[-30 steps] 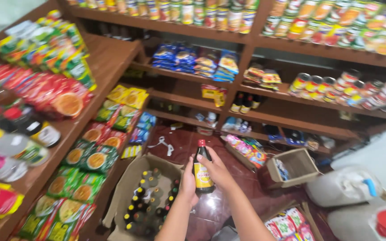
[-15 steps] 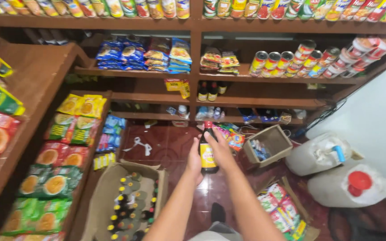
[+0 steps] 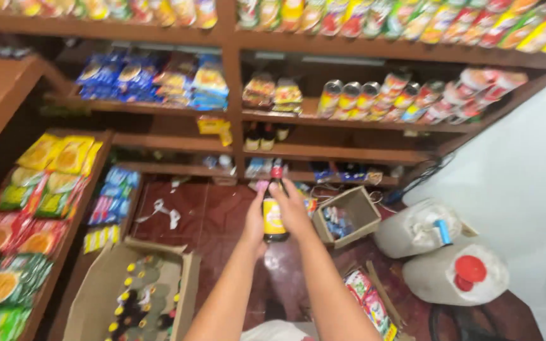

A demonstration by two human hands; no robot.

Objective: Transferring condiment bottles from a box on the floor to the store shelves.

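Together, the fingers of both hands are wrapped around a dark bottle (image 3: pixel 274 215) with a red cap and yellow label, held upright in the middle, above the red floor. The left hand (image 3: pixel 255 221) grips its left side, the right hand (image 3: pixel 293 211) its right side, and both forearms stretch forward from near. At near left, an open cardboard box (image 3: pixel 96 297) holds more bottles with yellow caps. At right, a small box (image 3: pixel 355 208) holds little blue packets.
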